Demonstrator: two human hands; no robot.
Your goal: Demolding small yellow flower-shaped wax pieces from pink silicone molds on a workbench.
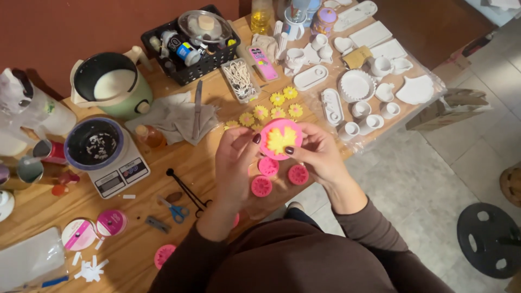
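Brown sleeves [304,260] are seen lowest in the view, and from them both hands are raised over the wooden table [135,249]. One round pink mould [280,139], soft and rubbery in look, is held between the left hand [234,157] and the right hand [316,152], each thumb pressed on its face; a yellow flower-shaped casting [280,140] is seated in it. Three smaller pink round moulds [268,166] are laid just below on the table. Seven yellow daisy-shaped pieces [261,112] are spread just beyond the hands. One blue-handled pair of scissors [175,210] and one white digital scale [116,173] are set to the left.
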